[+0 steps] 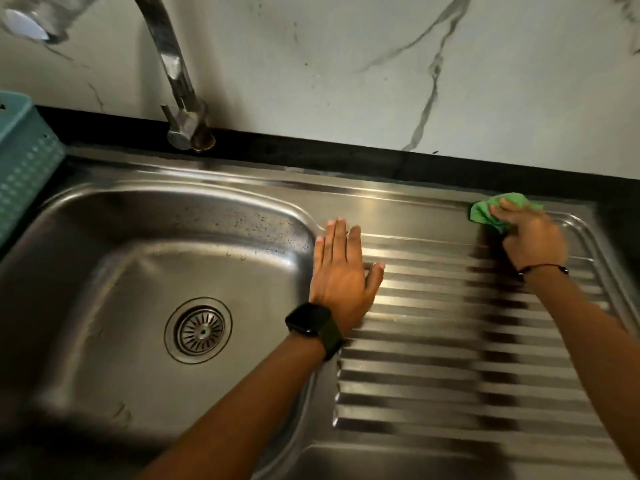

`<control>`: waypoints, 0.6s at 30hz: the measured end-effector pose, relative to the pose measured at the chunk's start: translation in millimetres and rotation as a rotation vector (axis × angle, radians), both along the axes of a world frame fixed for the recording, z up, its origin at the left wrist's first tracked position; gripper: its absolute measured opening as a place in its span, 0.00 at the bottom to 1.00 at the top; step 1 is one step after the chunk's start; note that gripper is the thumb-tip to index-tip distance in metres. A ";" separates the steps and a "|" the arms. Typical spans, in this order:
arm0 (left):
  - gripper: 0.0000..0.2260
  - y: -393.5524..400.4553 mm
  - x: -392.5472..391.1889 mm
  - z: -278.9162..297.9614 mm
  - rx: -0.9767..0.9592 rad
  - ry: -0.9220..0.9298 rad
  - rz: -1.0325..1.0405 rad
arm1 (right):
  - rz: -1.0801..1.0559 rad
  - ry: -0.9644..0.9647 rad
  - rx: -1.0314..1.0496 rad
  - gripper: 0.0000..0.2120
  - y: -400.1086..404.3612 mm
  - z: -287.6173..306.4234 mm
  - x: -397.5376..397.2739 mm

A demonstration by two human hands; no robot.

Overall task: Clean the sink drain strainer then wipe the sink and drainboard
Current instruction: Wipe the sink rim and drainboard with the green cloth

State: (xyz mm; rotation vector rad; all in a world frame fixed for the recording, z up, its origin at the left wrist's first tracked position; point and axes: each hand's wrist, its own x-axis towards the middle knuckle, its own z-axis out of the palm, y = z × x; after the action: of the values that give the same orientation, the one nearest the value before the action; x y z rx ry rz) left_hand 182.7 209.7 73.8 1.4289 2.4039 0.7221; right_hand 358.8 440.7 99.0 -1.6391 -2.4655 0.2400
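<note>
Steel sink unit in a black counter

The black countertop [311, 147] carries the sink [104, 271] and ribbed drainboard [433, 341]; a green cloth [485, 211] sits at the drainboard's far edge, a teal basket [24, 168] far left, faucet [180, 98] behind the basin.

The left hand [341, 271] lies flat, fingers straight and together; the right hand [530, 233] reaches forward, fingers curled in a grip.

right hand [530, 233] presses a green cloth [485, 211] on the drainboard [433, 341]; left hand [341, 275] lies flat beside the sink [104, 271].
</note>
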 end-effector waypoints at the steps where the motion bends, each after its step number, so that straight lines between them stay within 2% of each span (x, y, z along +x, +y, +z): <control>1: 0.29 -0.6 4.5 -2.8 -0.022 0.032 -0.004 | -0.054 0.000 0.008 0.26 -4.9 -1.9 -5.9; 3: 0.28 3.4 6.8 -5.2 -0.057 0.111 -0.030 | -0.143 -0.023 0.063 0.20 -19.6 -3.9 -26.9; 5: 0.28 7.4 8.8 -5.4 -0.055 0.139 -0.060 | -0.120 -0.019 0.109 0.16 -40.1 -2.2 -49.6; 9: 0.31 11.4 10.5 -8.6 -0.022 0.114 -0.044 | 0.254 -0.073 0.088 0.17 -86.8 -5.5 -110.5; 12: 0.33 10.9 5.6 -12.0 -0.021 0.074 0.068 | 0.515 -0.056 0.041 0.15 -116.1 -11.0 -163.5; 15: 0.33 12.7 4.2 -12.2 -0.015 0.089 0.099 | 0.596 -0.011 -0.022 0.15 -111.7 -6.2 -161.1; 18: 0.31 12.3 5.5 -11.8 -0.063 0.122 0.048 | 0.682 -0.089 0.055 0.19 -87.8 -2.6 -118.5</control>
State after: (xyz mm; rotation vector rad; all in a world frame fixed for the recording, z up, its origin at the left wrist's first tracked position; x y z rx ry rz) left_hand 188.2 222.0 61.9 1.4341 2.5369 0.5791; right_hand 240.2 352.9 96.4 -0.7456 -2.9795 0.1789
